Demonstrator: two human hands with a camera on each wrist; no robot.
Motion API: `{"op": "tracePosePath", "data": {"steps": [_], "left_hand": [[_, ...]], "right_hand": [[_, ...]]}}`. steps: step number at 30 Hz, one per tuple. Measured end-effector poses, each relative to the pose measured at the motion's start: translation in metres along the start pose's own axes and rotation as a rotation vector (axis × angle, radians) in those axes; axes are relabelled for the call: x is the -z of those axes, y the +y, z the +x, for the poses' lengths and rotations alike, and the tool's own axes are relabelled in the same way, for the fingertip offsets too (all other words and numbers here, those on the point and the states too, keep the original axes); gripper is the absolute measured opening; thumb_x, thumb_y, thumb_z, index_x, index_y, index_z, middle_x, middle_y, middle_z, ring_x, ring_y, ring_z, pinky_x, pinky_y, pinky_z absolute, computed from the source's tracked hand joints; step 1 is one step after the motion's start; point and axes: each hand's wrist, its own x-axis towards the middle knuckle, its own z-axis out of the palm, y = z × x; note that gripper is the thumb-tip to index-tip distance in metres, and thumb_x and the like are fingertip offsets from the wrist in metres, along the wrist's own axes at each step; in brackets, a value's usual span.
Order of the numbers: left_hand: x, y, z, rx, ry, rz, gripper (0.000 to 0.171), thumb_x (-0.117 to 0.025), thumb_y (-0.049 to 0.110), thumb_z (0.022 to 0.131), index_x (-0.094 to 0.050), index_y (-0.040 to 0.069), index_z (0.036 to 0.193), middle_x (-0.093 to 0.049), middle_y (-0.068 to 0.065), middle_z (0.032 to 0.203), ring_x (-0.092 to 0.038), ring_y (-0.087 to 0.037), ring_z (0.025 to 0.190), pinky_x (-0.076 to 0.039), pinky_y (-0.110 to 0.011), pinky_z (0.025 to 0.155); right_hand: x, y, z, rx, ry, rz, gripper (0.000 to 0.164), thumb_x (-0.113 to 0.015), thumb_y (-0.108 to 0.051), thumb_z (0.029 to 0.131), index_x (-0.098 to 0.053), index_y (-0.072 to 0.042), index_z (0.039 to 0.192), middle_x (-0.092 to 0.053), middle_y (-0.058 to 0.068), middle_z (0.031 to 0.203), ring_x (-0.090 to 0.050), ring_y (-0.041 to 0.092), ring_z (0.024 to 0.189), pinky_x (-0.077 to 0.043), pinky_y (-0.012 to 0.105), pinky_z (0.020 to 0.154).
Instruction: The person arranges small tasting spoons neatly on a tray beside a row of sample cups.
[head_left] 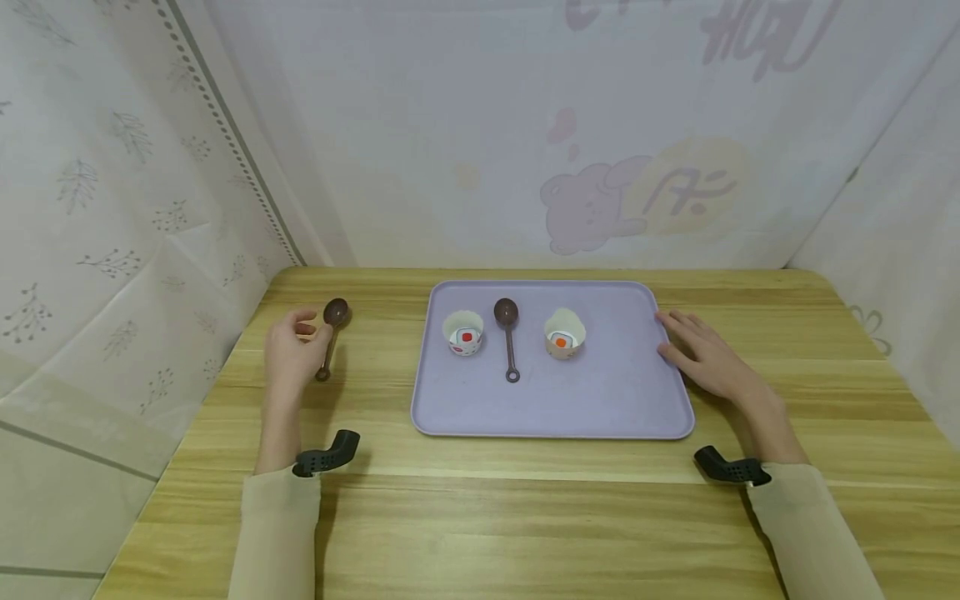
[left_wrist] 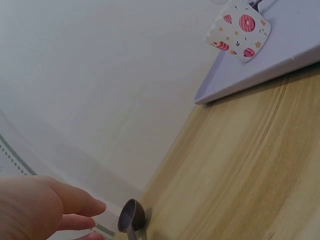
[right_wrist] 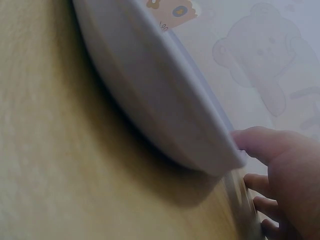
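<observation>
My left hand (head_left: pixel 294 348) is just left of a dark brown spoon (head_left: pixel 336 313) lying on the table, its fingers loosely bent and holding nothing. In the left wrist view the fingertips (left_wrist: pixel 97 206) stand a little apart from the spoon's bowl (left_wrist: pixel 131 215). At the right end of a lilac tray (head_left: pixel 622 400), my right hand (head_left: pixel 708 357) reaches its thumb and fingers to the rim, not curled round it. A second brown spoon (head_left: pixel 506 313) lies on the tray between two small scalloped paper cups, one with a red piece (head_left: pixel 467 337) inside, the other with an orange piece (head_left: pixel 561 342).
The wooden table (head_left: pixel 480 517) meets a pale printed cloth (head_left: pixel 420 150) at the back. Leaf-patterned cloth (head_left: pixel 112 250) hangs along the left side. A black wrist mount (head_left: pixel 327 454) sits on the left wrist, another mount (head_left: pixel 731 468) on the right.
</observation>
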Motion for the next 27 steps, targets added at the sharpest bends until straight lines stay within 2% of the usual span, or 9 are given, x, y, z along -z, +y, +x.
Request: {"op": "tracePosePath", "data": {"steps": [5,14,21,27], "left_hand": [[0.0,-0.004,0.002,0.022,-0.008,-0.006,0.05,-0.056,0.018,0.098,-0.05,-0.006,0.142,-0.055,-0.026,0.122,-0.06,-0.037,0.106,-0.044,-0.016,0.063],[0.0,-0.012,0.003,0.039,-0.018,-0.01,0.051,-0.057,0.02,0.098,-0.05,-0.008,0.14,-0.057,-0.028,0.121,-0.059,-0.038,0.108,-0.044,-0.018,0.065],[-0.002,-0.016,0.004,0.077,-0.067,0.017,0.052,-0.059,0.022,0.099,-0.048,-0.007,0.141,-0.058,-0.025,0.121,-0.057,-0.036,0.108,-0.045,-0.024,0.068],[-0.003,-0.022,0.005,0.066,-0.103,0.022,0.052,-0.06,0.023,0.1,-0.049,-0.008,0.14,-0.058,-0.022,0.116,-0.056,-0.031,0.103,-0.045,-0.02,0.065]], "right_hand": [[-0.001,0.001,0.001,0.003,0.003,0.001,0.067,-0.049,-0.04,0.106,-0.023,-0.011,0.161,-0.016,0.029,0.162,-0.007,0.051,0.149,-0.01,0.072,0.112],[-0.001,0.001,0.001,0.008,0.005,-0.001,0.067,-0.048,-0.04,0.106,-0.023,-0.01,0.161,-0.016,0.03,0.162,-0.007,0.051,0.149,-0.01,0.072,0.112],[-0.001,0.001,0.001,0.014,0.01,-0.001,0.067,-0.048,-0.039,0.106,-0.023,-0.009,0.161,-0.017,0.03,0.162,-0.007,0.052,0.148,-0.01,0.072,0.112],[-0.001,0.002,0.001,0.018,0.011,0.004,0.067,-0.049,-0.039,0.106,-0.024,-0.009,0.161,-0.017,0.031,0.161,-0.008,0.052,0.148,-0.01,0.072,0.112]]}}
